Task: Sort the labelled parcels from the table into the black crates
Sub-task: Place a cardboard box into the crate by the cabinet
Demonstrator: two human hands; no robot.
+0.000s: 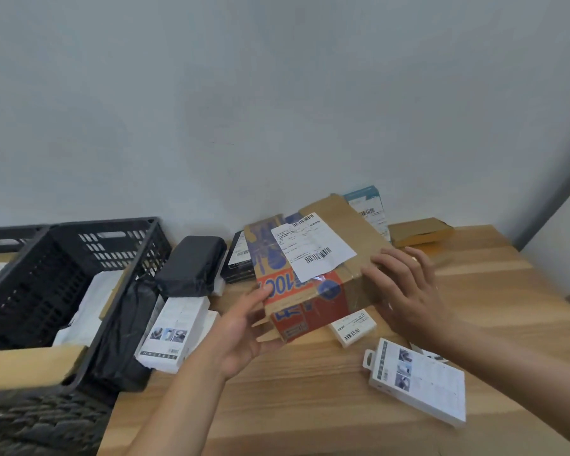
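Observation:
A brown cardboard parcel (313, 278) with red and blue print and a white shipping label is held tilted above the wooden table (310, 390). My left hand (244, 327) grips its near left corner, thumb on the printed face and fingers underneath. My right hand (405, 291) holds its right end, thumb on the top face and fingers spread over the side. A black crate (79, 255) stands at the left with white parcels and a brown box inside. The rim of a second crate (7, 238) shows behind it.
Between crate and parcel lie a black-wrapped parcel (191, 268), a black bag (125, 327), a white product box (175, 334) and a labelled black box (239, 258). A small white box (352, 327), a hanging-tab box (418, 383), a flat brown parcel (422, 232) and a teal box (366, 205) lie right.

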